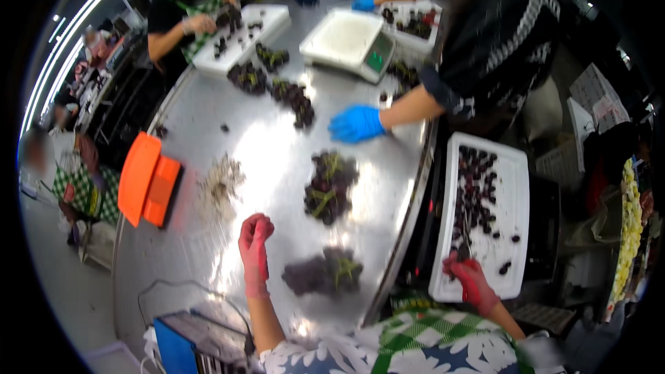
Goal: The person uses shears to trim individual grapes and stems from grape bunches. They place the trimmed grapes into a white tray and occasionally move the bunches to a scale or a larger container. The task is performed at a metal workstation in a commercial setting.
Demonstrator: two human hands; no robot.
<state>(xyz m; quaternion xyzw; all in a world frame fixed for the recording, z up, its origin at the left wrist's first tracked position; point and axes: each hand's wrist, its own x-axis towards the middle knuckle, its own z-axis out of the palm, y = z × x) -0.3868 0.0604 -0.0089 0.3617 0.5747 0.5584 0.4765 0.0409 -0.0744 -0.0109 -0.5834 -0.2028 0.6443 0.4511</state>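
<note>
My left hand [255, 249], in a thin pinkish-red glove, is raised over the metal table with its fingers curled; nothing shows in it. Just right of it lie a blurred bunch of dark grapes [322, 272] and, farther off, another dark bunch [328, 187] with green stems. At the right, my right hand [471, 281], gloved alike, is closed on small scissors [466, 241] over the near end of a white foam tray [519, 192]. Loose dark grapes [475, 182] lie in that tray, thickest along its left and far parts.
On the metal table [200, 98] stand an orange scale [150, 182], a white digital scale [343, 36] and more grape bunches [293, 101]. A co-worker's blue-gloved hand [357, 123] rests on it. Another person works over a foam tray [244, 36]. A blue box [174, 343] is near left.
</note>
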